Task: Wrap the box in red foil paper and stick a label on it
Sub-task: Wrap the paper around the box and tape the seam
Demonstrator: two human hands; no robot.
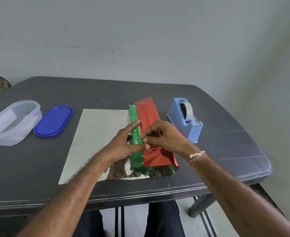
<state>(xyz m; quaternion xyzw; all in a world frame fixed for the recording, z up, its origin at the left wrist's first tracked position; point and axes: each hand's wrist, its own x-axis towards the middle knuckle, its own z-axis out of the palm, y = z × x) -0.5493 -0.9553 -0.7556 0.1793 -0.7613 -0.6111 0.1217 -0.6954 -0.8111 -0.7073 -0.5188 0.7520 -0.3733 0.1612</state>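
A long green box [135, 132] lies on a sheet of foil paper [96, 134] whose silver side faces up. The sheet's right part is folded over the box and shows its red side [149, 113]. My left hand [125, 142] holds the box, index finger stretched along its left edge and thumb on the red flap's edge. My right hand [164, 135] has curled fingers and pinches at the flap's edge where red meets green, perhaps on a piece of tape; I cannot tell.
A blue tape dispenser [186, 121] stands right of the box. At the left lie a clear plastic tub [12, 122] with white papers inside and its blue lid [53, 120]. The dark table's front edge [140, 194] is near my arms.
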